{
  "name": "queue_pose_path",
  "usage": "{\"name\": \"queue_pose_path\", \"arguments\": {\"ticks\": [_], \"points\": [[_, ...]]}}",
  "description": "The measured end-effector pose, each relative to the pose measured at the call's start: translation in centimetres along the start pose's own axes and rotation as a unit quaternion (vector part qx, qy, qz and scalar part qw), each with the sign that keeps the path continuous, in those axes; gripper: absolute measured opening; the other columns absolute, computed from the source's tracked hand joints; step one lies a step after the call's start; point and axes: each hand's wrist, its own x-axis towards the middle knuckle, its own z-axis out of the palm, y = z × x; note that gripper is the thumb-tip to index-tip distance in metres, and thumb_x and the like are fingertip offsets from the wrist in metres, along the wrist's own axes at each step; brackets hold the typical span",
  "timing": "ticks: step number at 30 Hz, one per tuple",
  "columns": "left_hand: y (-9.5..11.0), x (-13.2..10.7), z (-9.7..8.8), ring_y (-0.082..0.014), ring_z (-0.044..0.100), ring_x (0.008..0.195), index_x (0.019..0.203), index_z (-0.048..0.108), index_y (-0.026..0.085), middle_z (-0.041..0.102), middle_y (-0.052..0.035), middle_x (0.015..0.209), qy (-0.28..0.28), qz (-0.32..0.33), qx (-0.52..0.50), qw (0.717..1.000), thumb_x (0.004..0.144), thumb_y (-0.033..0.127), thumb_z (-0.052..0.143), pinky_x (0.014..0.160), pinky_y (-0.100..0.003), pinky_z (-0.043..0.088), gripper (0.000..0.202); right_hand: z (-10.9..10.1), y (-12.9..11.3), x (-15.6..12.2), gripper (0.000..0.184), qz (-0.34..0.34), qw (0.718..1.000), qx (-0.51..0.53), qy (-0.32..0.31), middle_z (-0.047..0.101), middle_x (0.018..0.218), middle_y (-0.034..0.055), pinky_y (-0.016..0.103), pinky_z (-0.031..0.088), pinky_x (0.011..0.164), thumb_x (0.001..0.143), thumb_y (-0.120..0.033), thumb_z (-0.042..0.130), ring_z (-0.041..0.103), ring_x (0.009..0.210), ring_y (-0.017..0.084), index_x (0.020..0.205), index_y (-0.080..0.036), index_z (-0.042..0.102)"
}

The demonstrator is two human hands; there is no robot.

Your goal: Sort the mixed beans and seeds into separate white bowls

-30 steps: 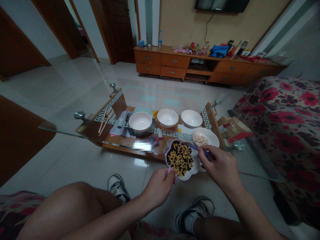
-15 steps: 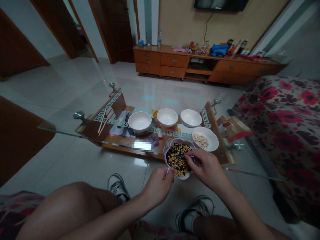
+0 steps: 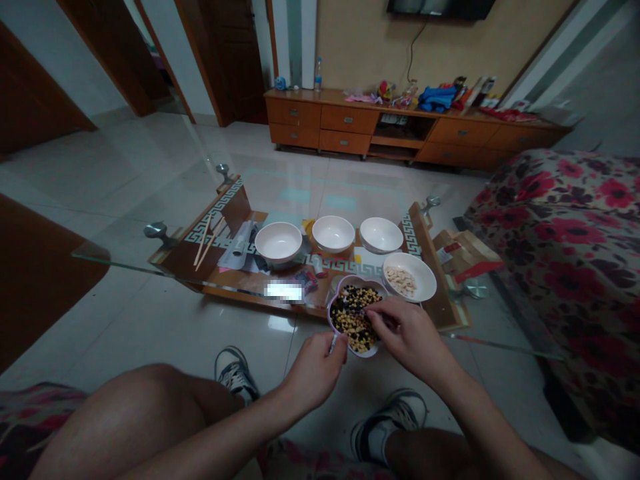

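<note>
A flower-shaped bowl [image 3: 330,319] with a pale purple rim holds a mix of black and yellow beans or grains. My left hand [image 3: 316,367] is closed on its near left edge, thumb on top. Over the right side of this bowl, my right hand [image 3: 404,332] pinches a thin utensil [image 3: 356,311]. Its tip is among the beans, and my fingers hide too much to tell its kind. Just behind my right hand stands a white bowl [image 3: 426,279] with pale, flat pieces in it.
Three more white bowls [image 3: 279,241] stand in a row on the glass table [image 3: 125,265]. Chopsticks [image 3: 209,243] lie at the left. A paper bag [image 3: 467,252] is at the right, near a floral-covered sofa [image 3: 555,200]. A long wooden cabinet [image 3: 345,120] lines the far wall.
The utensil in my right hand has shifted slightly within the beans, and a hollow with lighter spots shows around its tip. My left hand stays on the flower-shaped bowl.
</note>
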Motion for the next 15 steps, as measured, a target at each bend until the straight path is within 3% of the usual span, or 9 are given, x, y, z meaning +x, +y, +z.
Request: {"name": "queue_pose_path", "arguments": {"ticks": [4,9,12,15], "points": [[-0.1,0.0,0.0,-0.0137,0.043,0.054,0.066,0.051,0.020,0.044,0.0033,0.051,0.002,0.000,-0.001,1.000,0.095,0.052,0.034,0.056,-0.025,0.026,0.047,-0.5,-0.2,0.1,0.024,0.017,0.999,-0.008,0.027,0.072,0.080,0.0052,0.030,0.049,0.070,0.092,-0.032,0.051,0.065,0.073,0.016,0.089,-0.020,0.072],[-0.2,0.1,0.2,-0.0136,0.042,0.053,0.066,0.051,0.020,0.043,0.0035,0.050,0.002,-0.003,-0.003,1.000,0.095,0.053,0.035,0.055,-0.025,0.026,0.047,0.2,-0.1,0.0,0.026,-0.017,1.000,0.018,-0.003,0.074,0.095,0.0069,0.032,0.050,0.076,0.095,-0.029,0.049,0.066,0.085,0.018,0.102,-0.022,0.073],[-0.4,0.1,0.2,-0.0132,0.042,0.053,0.066,0.052,0.020,0.043,0.0038,0.050,0.002,0.000,-0.009,1.000,0.095,0.052,0.035,0.054,-0.024,0.026,0.047,-0.1,-0.4,-0.1,0.023,-0.030,0.998,0.027,-0.040,0.072,0.084,0.0038,0.028,0.048,0.069,0.092,-0.026,0.051,0.065,0.077,0.016,0.092,-0.022,0.073],[-0.4,0.1,0.1,-0.0127,0.042,0.052,0.066,0.052,0.020,0.044,0.0039,0.051,-0.001,0.004,-0.014,1.000,0.095,0.052,0.034,0.054,-0.024,0.028,0.047,-1.0,-0.6,0.0,0.021,-0.010,0.999,0.016,-0.026,0.069,0.075,0.0025,0.027,0.045,0.063,0.090,-0.027,0.054,0.062,0.069,0.015,0.084,-0.021,0.073]]}}
